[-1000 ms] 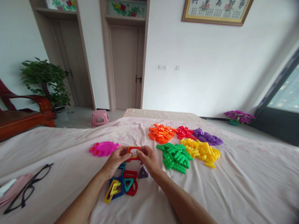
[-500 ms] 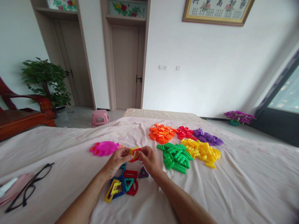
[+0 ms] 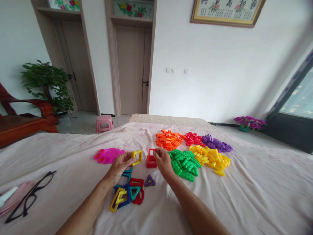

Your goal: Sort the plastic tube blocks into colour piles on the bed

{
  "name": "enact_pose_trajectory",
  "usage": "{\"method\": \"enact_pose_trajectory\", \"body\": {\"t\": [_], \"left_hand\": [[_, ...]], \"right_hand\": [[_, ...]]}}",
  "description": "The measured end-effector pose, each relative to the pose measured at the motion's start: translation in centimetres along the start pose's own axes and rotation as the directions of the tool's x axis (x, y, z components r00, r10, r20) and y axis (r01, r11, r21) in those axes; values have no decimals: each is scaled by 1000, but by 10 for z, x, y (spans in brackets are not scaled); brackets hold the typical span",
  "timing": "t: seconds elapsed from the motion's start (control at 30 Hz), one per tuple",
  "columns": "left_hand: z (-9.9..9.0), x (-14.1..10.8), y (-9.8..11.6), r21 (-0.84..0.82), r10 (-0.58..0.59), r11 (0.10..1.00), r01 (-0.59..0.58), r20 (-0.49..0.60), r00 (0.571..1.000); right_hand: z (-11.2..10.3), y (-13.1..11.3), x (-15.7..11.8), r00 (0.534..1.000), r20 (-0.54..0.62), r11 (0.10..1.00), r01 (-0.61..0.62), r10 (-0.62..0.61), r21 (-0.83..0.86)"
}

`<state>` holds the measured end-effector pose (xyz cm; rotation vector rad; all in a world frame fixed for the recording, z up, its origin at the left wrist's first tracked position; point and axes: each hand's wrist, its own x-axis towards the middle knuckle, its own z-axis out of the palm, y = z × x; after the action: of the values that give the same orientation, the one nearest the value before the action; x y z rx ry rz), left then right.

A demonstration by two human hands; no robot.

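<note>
My left hand pinches a yellow square magnetic tile, a hollow frame, by its left side. A hand's width to the right, my right hand grips a red square magnetic tile at its right edge. Another red piece shows just under that tile; whether they are joined I cannot tell. Nearer to me lie a purple triangle tile, a red rectangular tile, a teal triangle tile, a rounded red tile, and overlapping blue and yellow tiles.
Beyond my right hand are piles of orange, red, purple, yellow and green plastic pieces. A magenta palette-like tray lies left, with black glasses nearer. Everything rests on a pale cloth.
The yellow and red tiles, held together between both hands before, are now apart. My left hand has the yellow one, my right hand a red one, with a gap between them.
</note>
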<state>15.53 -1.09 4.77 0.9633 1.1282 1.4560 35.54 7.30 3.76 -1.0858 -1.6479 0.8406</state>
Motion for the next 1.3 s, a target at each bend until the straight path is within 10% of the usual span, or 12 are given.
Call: {"method": "enact_pose_trajectory", "body": {"t": [0.23,0.7,0.93,1.3], "left_hand": [[-7,8,-6,-113,2,993,-18,-132,991],[-7,5,-5,-171,-31,985,19,-70,997],[-9,7,-9,-191,-39,981,24,-75,996],[-9,8,-9,-193,-29,981,12,-84,996]], "right_hand": [[-29,15,15,996,59,921,-39,67,-389],[-23,12,5,992,108,872,107,-63,-478],[-21,11,3,894,412,799,372,-173,-472],[-22,6,-2,859,496,710,429,-130,-558]]}}
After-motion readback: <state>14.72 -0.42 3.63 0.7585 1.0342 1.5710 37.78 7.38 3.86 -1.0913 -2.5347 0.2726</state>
